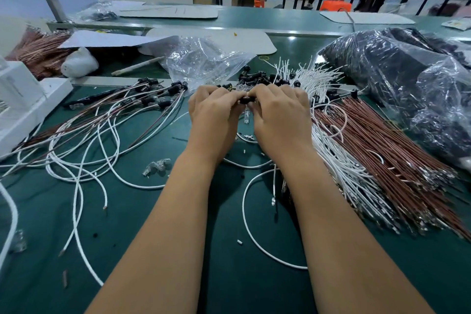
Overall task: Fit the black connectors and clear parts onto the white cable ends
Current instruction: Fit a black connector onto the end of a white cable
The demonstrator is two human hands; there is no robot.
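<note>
My left hand (pixel 212 112) and my right hand (pixel 280 115) meet above the green table, fingers curled, both pinching one black connector (pixel 246 100) between them. A clear part (pixel 246 118) hangs just below the connector. A white cable (pixel 248 222) loops on the table under my right forearm. Loose black connectors (pixel 257 80) lie in a pile behind my hands. Finished cables with black connectors (pixel 153 95) fan out to the left.
A bundle of white cables (pixel 339 160) and brown wires (pixel 387 150) lies on the right. A clear plastic bag (pixel 201 58) sits behind, a large bag of black parts (pixel 407 79) at far right, a white box (pixel 23 104) at left.
</note>
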